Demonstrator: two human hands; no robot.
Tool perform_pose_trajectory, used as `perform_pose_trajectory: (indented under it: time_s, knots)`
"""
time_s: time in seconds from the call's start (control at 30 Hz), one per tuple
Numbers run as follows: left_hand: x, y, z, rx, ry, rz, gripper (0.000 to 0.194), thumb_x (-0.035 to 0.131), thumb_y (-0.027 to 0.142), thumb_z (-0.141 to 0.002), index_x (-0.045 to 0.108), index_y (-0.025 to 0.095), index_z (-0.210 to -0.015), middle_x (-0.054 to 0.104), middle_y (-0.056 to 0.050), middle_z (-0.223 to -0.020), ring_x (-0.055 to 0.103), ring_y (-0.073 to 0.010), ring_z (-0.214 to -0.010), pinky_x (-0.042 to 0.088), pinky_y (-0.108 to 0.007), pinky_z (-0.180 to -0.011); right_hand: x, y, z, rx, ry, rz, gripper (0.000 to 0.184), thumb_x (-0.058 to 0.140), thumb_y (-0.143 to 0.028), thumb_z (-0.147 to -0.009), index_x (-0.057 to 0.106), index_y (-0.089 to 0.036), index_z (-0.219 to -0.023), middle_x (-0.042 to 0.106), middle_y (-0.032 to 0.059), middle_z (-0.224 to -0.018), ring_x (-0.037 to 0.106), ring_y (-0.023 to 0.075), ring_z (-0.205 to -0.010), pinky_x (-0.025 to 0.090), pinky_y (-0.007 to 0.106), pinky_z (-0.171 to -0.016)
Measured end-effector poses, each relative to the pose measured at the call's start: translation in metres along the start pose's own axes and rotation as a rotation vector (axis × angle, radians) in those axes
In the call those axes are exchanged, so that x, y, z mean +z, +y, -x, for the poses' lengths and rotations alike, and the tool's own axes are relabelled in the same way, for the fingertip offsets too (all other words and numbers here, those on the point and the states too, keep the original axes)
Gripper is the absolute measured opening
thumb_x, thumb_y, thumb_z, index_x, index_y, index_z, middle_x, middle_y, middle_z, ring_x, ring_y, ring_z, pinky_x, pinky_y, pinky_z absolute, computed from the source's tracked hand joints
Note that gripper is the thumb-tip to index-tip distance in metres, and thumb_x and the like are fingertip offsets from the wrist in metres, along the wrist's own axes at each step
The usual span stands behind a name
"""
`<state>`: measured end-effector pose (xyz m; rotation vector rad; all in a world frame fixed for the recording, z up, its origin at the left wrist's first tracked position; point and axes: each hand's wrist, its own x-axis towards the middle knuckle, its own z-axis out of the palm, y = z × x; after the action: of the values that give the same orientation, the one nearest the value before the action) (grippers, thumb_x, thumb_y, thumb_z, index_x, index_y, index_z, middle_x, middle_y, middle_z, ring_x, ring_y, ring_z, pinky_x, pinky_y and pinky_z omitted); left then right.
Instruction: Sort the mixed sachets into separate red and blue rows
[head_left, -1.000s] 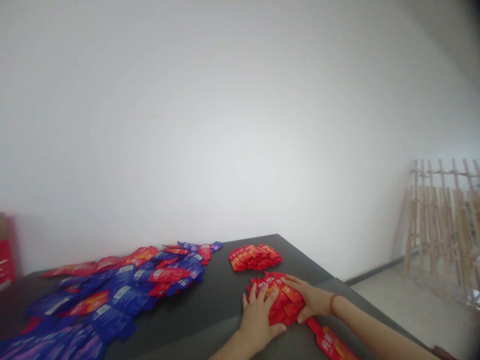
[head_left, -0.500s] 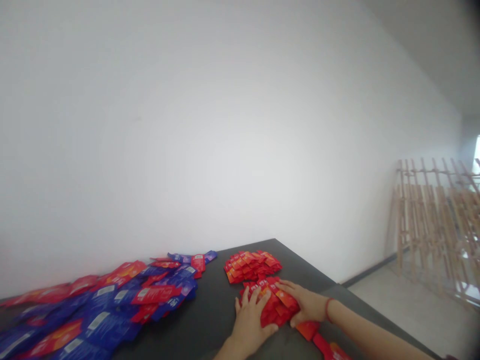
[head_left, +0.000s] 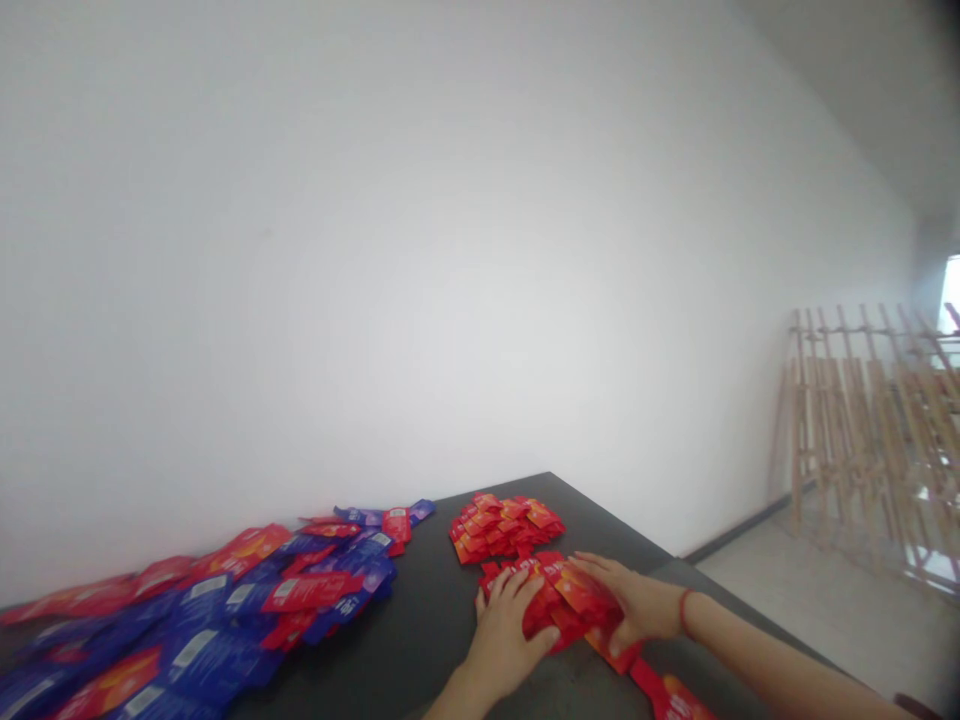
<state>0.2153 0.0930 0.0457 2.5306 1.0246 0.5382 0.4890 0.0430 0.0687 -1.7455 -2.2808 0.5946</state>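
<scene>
A heap of red-and-orange packets [head_left: 559, 590] lies on the dark table between my two hands. My left hand [head_left: 506, 620] rests on its left side, fingers spread over the packets and thumb toward the front. Against the right side is my right hand [head_left: 634, 605], with fingers stretched forward along the heap and thumb apart from them. It wears a red cord at the wrist. Just behind, a second heap of red packets [head_left: 504, 527] lies close to the first. More red packets [head_left: 675, 695] trail from the front heap toward the lower right, partly under my right arm.
A large mixed spread of blue and red packets [head_left: 217, 625] covers the left of the dark table [head_left: 427, 615]. A white wall [head_left: 480, 300] rises behind it. Wooden frames [head_left: 862, 420] lean against the wall at right, beyond the table's right edge.
My right hand has shifted slightly to the right, and the thumb of my left hand now lies more over the packets. The front heap looks a little wider. The view has moved slightly.
</scene>
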Motion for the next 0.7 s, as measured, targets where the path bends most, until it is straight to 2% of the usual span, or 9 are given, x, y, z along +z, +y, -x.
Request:
perform_pose_trajectory:
  time_s: [0.13,0.23,0.47,0.7]
  knots:
    - [-0.002,0.001,-0.001,-0.012,0.005,0.019,0.062,0.053,0.057,-0.077,0.041,0.040,-0.136,0.032,0.006,-0.150,0.020,-0.0265,-0.139,0.012,-0.052,-0.111,-0.008,0.011,0.017,0.073,-0.065,0.091,0.128,0.083,-0.051,-0.039,0.022,-0.019,-0.147,0.015,0.0187,-0.154,0.023,0.0403,-0.137,0.021,0.051,-0.111]
    - [0.000,0.000,-0.002,-0.006,0.013,0.034,0.062,0.055,0.055,-0.076,0.043,0.040,-0.135,0.032,0.006,-0.149,0.021,-0.0268,-0.138,0.013,-0.053,-0.111,-0.008,0.016,0.021,0.079,-0.089,0.096,0.126,0.082,-0.052,-0.042,0.023,-0.016,-0.147,0.017,0.0202,-0.153,0.024,0.0386,-0.137,0.022,0.048,-0.111]
    - [0.002,-0.004,-0.005,0.016,0.022,0.038,0.061,0.055,0.054,-0.076,0.043,0.040,-0.135,0.033,0.006,-0.149,0.022,-0.0254,-0.138,0.014,-0.050,-0.112,-0.007,0.022,0.012,0.020,-0.011,0.119,0.111,0.077,-0.053,-0.052,0.029,-0.016,-0.145,0.029,0.0181,-0.150,0.029,0.0356,-0.135,0.023,0.046,-0.111]
    - [-0.001,-0.004,-0.009,0.027,-0.002,0.044,0.063,0.055,0.055,-0.076,0.042,0.038,-0.136,0.031,0.004,-0.150,0.020,-0.0265,-0.138,0.014,-0.050,-0.111,-0.003,0.011,-0.002,-0.001,0.058,0.146,0.100,0.073,-0.049,-0.058,0.034,-0.017,-0.144,0.040,0.0164,-0.144,0.039,0.0358,-0.127,0.025,0.050,-0.109]
